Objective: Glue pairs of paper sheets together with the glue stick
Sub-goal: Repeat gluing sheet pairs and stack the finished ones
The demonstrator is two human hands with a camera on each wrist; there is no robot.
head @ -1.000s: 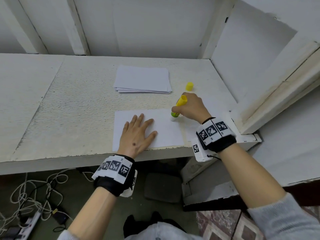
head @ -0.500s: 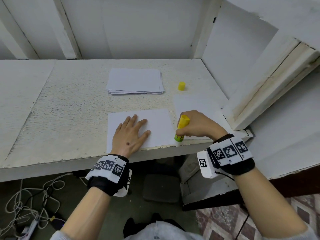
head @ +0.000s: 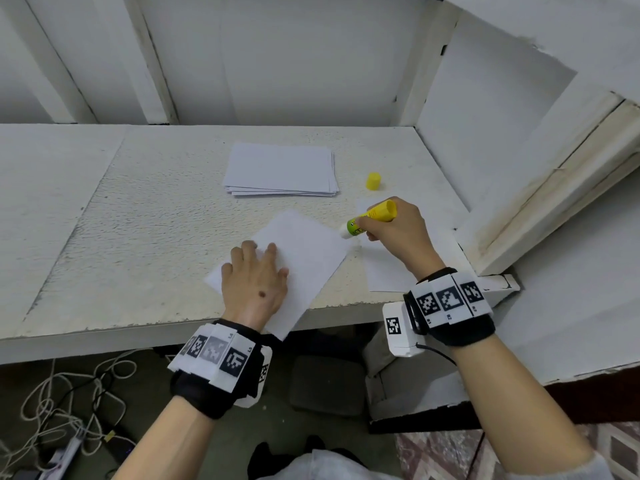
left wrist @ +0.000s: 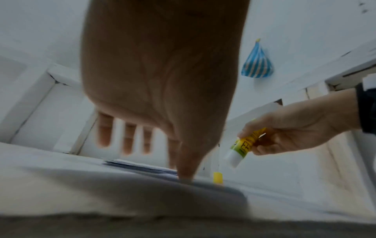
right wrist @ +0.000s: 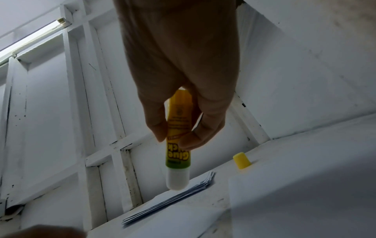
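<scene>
A rough white bench [head: 145, 216] runs under panelled white walls, and everything here sits in relation to the angled sheet [head: 311, 258] near its front edge. That sheet lies turned askew, one corner hanging just over the bench edge. Behind it, toward the wall, is a neat stack of paper [head: 280, 171]; just to its right lies a second sheet [head: 384, 271], flat and partly under the right arm. The left hand [head: 254, 278] rests on the angled sheet's near-left part, fingers straight and slightly spread, thumb tip pressing down on the paper, gripping nothing. The right hand [head: 394, 230] hovers at the sheet's far-right corner, thumb and fingers curled round the glue stick [head: 370, 218]. The stick is tilted, its white glue end pointing down-left, right by that corner; whether it touches the paper I cannot tell. Its yellow cap [head: 373, 181] stands upright beyond the sheet, just right of the stack.
</scene>
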